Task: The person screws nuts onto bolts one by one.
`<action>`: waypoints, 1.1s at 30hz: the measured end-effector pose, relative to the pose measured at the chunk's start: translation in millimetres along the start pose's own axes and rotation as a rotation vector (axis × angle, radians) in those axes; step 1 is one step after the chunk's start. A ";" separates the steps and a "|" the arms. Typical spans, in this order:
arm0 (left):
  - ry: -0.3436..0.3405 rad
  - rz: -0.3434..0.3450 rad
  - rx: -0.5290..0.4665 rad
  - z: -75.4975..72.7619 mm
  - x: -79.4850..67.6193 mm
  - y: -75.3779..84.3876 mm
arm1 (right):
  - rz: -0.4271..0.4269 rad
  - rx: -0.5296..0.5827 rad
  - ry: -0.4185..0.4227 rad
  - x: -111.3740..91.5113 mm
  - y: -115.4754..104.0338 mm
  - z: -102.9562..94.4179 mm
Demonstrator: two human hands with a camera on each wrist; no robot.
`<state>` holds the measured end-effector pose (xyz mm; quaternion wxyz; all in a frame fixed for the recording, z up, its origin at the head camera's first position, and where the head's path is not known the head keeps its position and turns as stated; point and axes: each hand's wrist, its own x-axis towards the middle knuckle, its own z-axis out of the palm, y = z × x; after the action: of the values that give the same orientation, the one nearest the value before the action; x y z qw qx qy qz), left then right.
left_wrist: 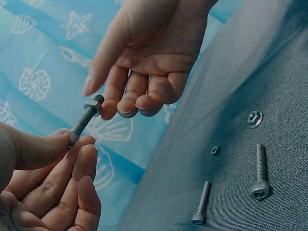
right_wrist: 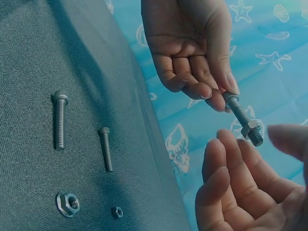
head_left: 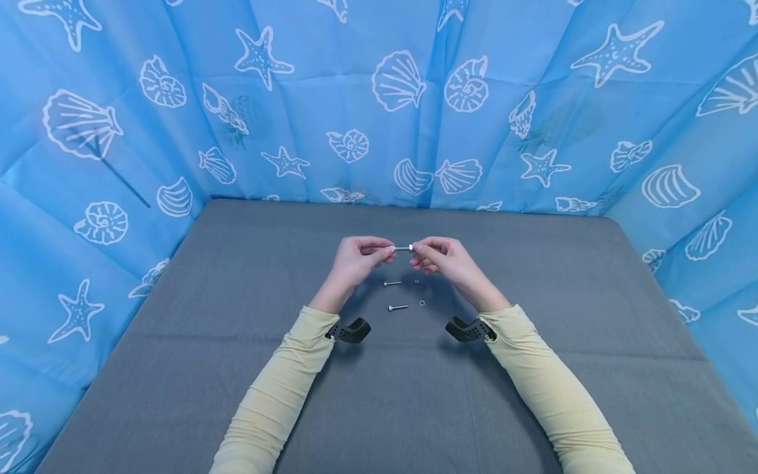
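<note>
My left hand [head_left: 355,263] pinches the head of a metal bolt [left_wrist: 84,120] between thumb and fingers, holding it above the table. A hex nut [right_wrist: 250,129] sits on the bolt's thread near the free end, with a short bit of thread showing past it. My right hand [head_left: 453,263] is at that end, its thumb and fingers spread on either side of the nut; in the right wrist view they stand apart from it. Below the hands lie a larger socket-head bolt [left_wrist: 260,173], a smaller one [left_wrist: 201,204], a flanged nut [right_wrist: 68,204] and a tiny nut [right_wrist: 117,212].
A grey cloth-covered table [head_left: 403,395] lies under both arms. Blue curtains [head_left: 355,85] with white shells and starfish hang behind it and at its sides. Each wrist wears a black camera mount, the left mount [head_left: 351,330] and the right mount [head_left: 464,329].
</note>
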<state>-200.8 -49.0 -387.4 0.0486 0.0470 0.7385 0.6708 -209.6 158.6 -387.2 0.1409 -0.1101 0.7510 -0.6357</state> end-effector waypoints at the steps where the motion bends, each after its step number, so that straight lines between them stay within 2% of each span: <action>1: 0.001 0.002 -0.001 0.1 0.3 -0.3 | 0.001 0.005 -0.003 0.2 0.3 -0.4; 7: 0.002 0.005 -0.003 0.5 0.9 -1.6 | -0.046 0.007 -0.013 0.2 0.9 -1.1; 14: -0.004 0.020 0.006 1.1 1.7 -2.6 | -0.007 0.057 -0.028 2.5 0.2 -1.1; 16: -0.006 0.023 0.010 0.9 1.9 -2.7 | -0.019 0.065 -0.031 2.1 0.2 -1.8; 21: -0.005 0.017 0.025 -0.3 1.4 -2.7 | -0.058 0.016 -0.042 1.6 -0.6 -0.1; 24: -0.004 0.017 0.024 -0.7 1.2 -2.8 | -0.017 -0.014 -0.031 2.5 -1.5 1.3; 28: -0.004 0.009 0.013 -0.8 1.2 -3.0 | 0.023 -0.001 -0.022 4.1 0.2 1.2; 33: -0.005 0.013 0.010 -1.2 1.4 -3.0 | -0.032 0.012 -0.027 3.0 0.9 0.4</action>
<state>-202.3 -50.3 -390.3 0.0457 0.0538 0.7415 0.6672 -212.3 157.4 -388.4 0.1413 -0.1300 0.7434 -0.6407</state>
